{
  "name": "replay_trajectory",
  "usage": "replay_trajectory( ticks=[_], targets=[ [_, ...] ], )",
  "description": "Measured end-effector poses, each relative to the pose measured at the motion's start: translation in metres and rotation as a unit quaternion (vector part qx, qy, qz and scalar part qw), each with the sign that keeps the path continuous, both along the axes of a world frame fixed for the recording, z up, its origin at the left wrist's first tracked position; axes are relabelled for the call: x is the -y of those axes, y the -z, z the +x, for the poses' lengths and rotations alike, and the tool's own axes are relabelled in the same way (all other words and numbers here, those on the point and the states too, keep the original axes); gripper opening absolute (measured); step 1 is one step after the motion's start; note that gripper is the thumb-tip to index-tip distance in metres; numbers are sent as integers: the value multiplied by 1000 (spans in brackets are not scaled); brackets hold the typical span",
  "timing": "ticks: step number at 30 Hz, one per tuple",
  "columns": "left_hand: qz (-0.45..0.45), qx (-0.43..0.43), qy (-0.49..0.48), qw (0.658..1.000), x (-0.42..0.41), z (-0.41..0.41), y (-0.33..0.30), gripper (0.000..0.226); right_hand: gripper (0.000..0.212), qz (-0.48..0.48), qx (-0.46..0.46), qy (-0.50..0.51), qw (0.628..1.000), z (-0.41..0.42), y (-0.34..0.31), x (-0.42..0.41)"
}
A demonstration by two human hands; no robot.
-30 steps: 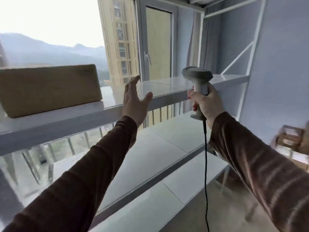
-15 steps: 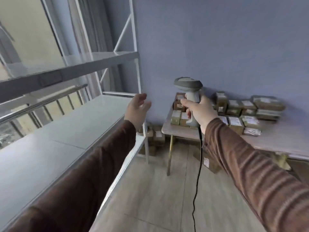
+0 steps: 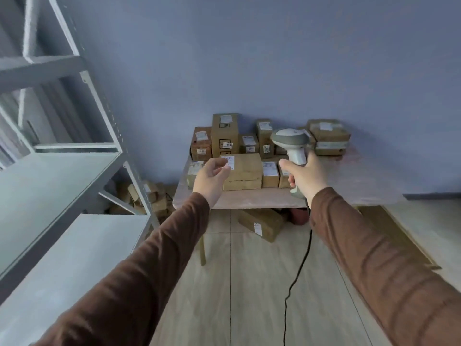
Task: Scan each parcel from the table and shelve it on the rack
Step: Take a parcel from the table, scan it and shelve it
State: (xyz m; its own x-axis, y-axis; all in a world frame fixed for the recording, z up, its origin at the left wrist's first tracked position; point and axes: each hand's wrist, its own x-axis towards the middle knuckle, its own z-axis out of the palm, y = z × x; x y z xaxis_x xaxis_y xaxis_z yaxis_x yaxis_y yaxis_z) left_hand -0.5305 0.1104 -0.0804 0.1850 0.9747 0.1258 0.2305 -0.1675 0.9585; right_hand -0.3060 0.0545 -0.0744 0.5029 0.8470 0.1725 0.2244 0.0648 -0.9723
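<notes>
My brown sleeves (image 3: 154, 265) reach forward over the pale wood floor (image 3: 249, 295), with the grey rack (image 3: 62, 196) close at my left, its shelves bare where I can see them. My left hand (image 3: 210, 179) is held out in the air, its fingers (image 3: 220, 166) loosely curled and holding nothing. My right hand (image 3: 305, 178) grips the handle of the scanner (image 3: 290, 143), head upright and pointing away from me; its black cable (image 3: 299, 270) trails down to the floor. Beyond my hands the tabletop (image 3: 349, 186) stands against the blue wall (image 3: 249, 58), carrying the cardboard parcels (image 3: 243, 171), white labels showing, some stacked. More boxes (image 3: 262, 224) lie on the floor under it and behind the rack's leg.
</notes>
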Motion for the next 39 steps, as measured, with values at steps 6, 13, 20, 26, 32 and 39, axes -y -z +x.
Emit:
replay_trajectory(
  ticks=[6, 13, 20, 26, 32, 39],
  targets=[
    [-28, 4, 74, 997, -69, 82, 27, 25, 23, -33, -1, 71, 997, 74, 25, -31],
    [-55, 7, 136, 989, -125, 192, 54, 22, 15, -54, -15, 136, 989, 167, 47, -62],
    [-79, -23, 138, 987, -181, 301, 92, 27, 14, -80, -20, 153, 985, 267, 82, -112],
    [-109, -54, 138, 983, -221, 364, 121, 33, 27, -123, -24, 137, 983, 334, 115, -161],
    [-127, -89, 130, 979, -279, 410, 157, 39, 18, -164, 18, 128, 978, 382, 149, -222],
    [-185, -114, 119, 969, -327, 453, 200, 44, 19, -198, -3, 133, 971, 423, 188, -272]
  ],
)
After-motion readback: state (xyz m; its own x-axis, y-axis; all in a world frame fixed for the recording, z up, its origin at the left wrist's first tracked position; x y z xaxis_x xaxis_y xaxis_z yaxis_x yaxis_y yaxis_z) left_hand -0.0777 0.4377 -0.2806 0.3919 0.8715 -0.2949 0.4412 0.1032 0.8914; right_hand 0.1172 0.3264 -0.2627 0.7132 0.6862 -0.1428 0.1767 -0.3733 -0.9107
